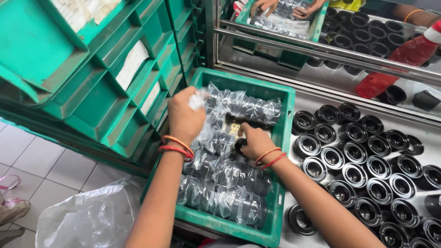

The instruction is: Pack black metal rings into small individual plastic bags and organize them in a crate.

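Observation:
A green plastic crate (285, 138) sits in front of me, filled with rows of black round parts wrapped in clear plastic bags (220, 183). My left hand (183, 117) is closed on the top of a clear bag (200, 98) over the crate's left side. My right hand (253, 141) presses down into a gap in the middle of the crate, fingers on a black part (240, 144). Both wrists wear orange and red bangles.
Several unwrapped black ring parts (363, 160) stand in rows on the steel table to the right. Stacked green crates (105, 82) rise at left. A clear plastic sack (87, 218) lies on the tiled floor. Another person's hands (285, 7) work in a far crate; a red bottle (404, 55) lies there.

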